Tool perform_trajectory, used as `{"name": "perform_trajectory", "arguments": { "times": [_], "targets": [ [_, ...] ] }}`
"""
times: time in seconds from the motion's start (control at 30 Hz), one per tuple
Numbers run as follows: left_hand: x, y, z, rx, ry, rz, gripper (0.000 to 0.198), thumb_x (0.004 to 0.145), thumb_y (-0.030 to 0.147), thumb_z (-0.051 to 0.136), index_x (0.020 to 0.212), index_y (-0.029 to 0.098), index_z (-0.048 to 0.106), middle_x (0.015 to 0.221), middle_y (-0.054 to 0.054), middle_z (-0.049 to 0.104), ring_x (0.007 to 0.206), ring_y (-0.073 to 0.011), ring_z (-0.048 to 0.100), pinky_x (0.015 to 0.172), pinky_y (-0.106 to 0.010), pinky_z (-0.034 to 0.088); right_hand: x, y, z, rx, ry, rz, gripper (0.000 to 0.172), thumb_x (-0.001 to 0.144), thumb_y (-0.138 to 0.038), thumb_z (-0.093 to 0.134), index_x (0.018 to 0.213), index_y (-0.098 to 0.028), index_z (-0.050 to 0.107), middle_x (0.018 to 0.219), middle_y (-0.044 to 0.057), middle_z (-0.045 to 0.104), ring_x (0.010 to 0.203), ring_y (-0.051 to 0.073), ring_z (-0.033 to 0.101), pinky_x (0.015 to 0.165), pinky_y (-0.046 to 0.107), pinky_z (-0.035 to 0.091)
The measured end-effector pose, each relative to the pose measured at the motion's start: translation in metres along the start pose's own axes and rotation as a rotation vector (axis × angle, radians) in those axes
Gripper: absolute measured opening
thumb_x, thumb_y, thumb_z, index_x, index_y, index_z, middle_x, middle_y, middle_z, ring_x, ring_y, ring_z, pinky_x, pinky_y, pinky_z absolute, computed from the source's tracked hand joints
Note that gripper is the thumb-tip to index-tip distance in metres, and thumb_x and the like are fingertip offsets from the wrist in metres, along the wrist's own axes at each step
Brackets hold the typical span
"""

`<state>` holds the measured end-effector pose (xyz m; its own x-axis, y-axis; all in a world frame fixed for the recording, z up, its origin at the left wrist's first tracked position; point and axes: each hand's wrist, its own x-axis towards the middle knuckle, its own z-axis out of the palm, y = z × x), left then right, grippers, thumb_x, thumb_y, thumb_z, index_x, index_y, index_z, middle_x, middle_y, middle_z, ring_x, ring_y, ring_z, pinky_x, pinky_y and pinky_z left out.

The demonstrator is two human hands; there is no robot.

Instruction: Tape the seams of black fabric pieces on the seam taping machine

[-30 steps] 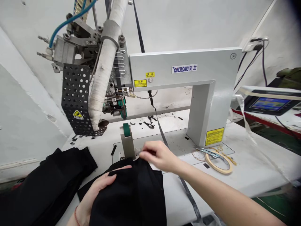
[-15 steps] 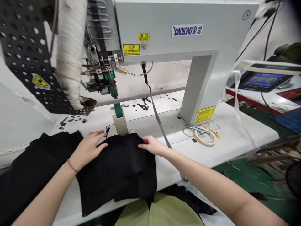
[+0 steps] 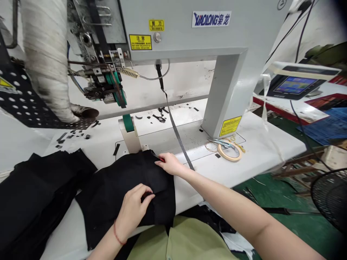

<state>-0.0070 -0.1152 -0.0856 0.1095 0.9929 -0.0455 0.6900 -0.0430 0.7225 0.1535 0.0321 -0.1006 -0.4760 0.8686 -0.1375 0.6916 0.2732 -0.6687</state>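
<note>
A piece of black fabric [image 3: 119, 180] lies on the white table [image 3: 244, 162] in front of the machine's green roller post [image 3: 128, 124]. My left hand [image 3: 134, 209] rests on the near part of the fabric, its fingers curled and pinching a fold. At the fabric's far right corner, my right hand [image 3: 169, 165] is closed around a thin red-tipped tool [image 3: 158, 157] that points at the fabric's edge. A black tape strip [image 3: 173, 126] hangs from the machine head down to the table just right of that hand.
A grey seam-taping machine [image 3: 217, 43] arches over the table. More black fabric [image 3: 35, 187] is piled at the left. A roll of tape and scissors [image 3: 227, 148] lie by the machine's column. A touchscreen panel [image 3: 295, 86] stands at the right. Black scraps litter the table's back.
My left hand has moved from the fabric's far left edge to its near middle and closed on a fold. My right hand stays at the far right corner. The view has moved closer.
</note>
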Motion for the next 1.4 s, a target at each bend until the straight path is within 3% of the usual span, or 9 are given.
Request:
{"name": "perform_trajectory", "arguments": {
  "times": [0.13, 0.2, 0.27, 0.37, 0.43, 0.8, 1.1, 1.4],
  "targets": [
    [0.005, 0.003, -0.012, -0.161, -0.079, -0.131, 0.021, 0.087, 0.035, 0.05, 0.088, 0.024, 0.068, 0.089, 0.002, 0.069, 0.083, -0.0138, 0.061, 0.076, -0.025, 0.043, -0.011, -0.005, -0.003, -0.081, 0.052, -0.036, 0.012, 0.083, -0.03, 0.056, 0.08, -0.019, 0.058, 0.075, 0.003, 0.06, 0.069, 0.016, 0.053, 0.058, 0.025, 0.029],
    [0.008, 0.002, -0.014, -0.213, -0.094, -0.218, 0.019, 0.083, 0.035, 0.054, 0.088, 0.023, 0.067, 0.085, 0.001, 0.069, 0.078, -0.0144, 0.061, 0.072, -0.025, 0.044, -0.023, -0.01, -0.01, -0.138, 0.12, -0.088, 0.022, 0.085, -0.036, 0.054, 0.1, -0.019, 0.058, 0.095, 0.006, 0.063, 0.079, 0.018, 0.057, 0.063, 0.026, 0.032],
    [0.011, 0.001, -0.014, -0.241, -0.094, -0.259, 0.017, 0.08, 0.035, 0.057, 0.083, 0.02, 0.065, 0.077, 0.001, 0.067, 0.07, -0.0146, 0.059, 0.065, -0.025, 0.043, -0.038, -0.015, -0.02, -0.178, 0.096, -0.175, 0.028, 0.088, -0.042, 0.05, 0.105, -0.02, 0.056, 0.099, 0.006, 0.063, 0.081, 0.017, 0.058, 0.065, 0.026, 0.035],
    [0.014, 0.001, -0.015, -0.247, -0.093, -0.23, 0.018, 0.081, 0.035, 0.055, 0.078, 0.019, 0.065, 0.073, 0.001, 0.066, 0.068, -0.0148, 0.057, 0.063, -0.025, 0.041, -0.06, -0.022, -0.031, -0.216, -0.152, -0.26, 0.023, 0.086, -0.044, 0.054, 0.091, -0.022, 0.06, 0.082, 0.001, 0.066, 0.073, 0.016, 0.059, 0.06, 0.025, 0.034],
    [0.014, 0.0, -0.015, -0.243, -0.091, -0.212, 0.02, 0.082, 0.034, 0.053, 0.079, 0.02, 0.066, 0.075, 0.0, 0.066, 0.069, -0.015, 0.056, 0.064, -0.025, 0.04, -0.071, -0.026, -0.032, -0.271, -0.239, -0.245, 0.024, 0.084, -0.045, 0.057, 0.086, -0.022, 0.061, 0.076, 0.001, 0.067, 0.07, 0.017, 0.06, 0.057, 0.025, 0.031],
    [0.012, -0.005, -0.012, -0.301, -0.085, -0.244, 0.022, 0.082, 0.036, 0.052, 0.077, 0.02, 0.065, 0.075, 0.001, 0.067, 0.069, -0.0147, 0.056, 0.063, -0.025, 0.04, -0.084, -0.044, 0.002, -0.393, -0.192, -0.259, 0.023, 0.085, -0.042, 0.056, 0.087, -0.019, 0.057, 0.082, 0.003, 0.068, 0.072, 0.018, 0.064, 0.054, 0.027, 0.026],
    [0.015, -0.005, -0.011, -0.281, -0.077, -0.251, 0.022, 0.081, 0.035, 0.051, 0.075, 0.02, 0.065, 0.073, 0.001, 0.066, 0.067, -0.0145, 0.056, 0.062, -0.026, 0.039, -0.075, -0.043, 0.0, -0.373, -0.257, -0.246, 0.026, 0.086, -0.044, 0.054, 0.08, -0.019, 0.056, 0.075, 0.001, 0.067, 0.069, 0.017, 0.062, 0.054, 0.026, 0.024],
    [0.013, 0.001, -0.012, -0.254, -0.064, -0.251, 0.023, 0.081, 0.037, 0.051, 0.076, 0.019, 0.066, 0.072, 0.0, 0.066, 0.066, -0.0154, 0.056, 0.062, -0.027, 0.037, -0.069, -0.042, -0.005, -0.186, -0.374, -0.147, 0.026, 0.081, -0.047, 0.058, 0.079, -0.021, 0.058, 0.069, -0.001, 0.062, 0.062, 0.013, 0.053, 0.054, 0.023, 0.028]
  ]
}}
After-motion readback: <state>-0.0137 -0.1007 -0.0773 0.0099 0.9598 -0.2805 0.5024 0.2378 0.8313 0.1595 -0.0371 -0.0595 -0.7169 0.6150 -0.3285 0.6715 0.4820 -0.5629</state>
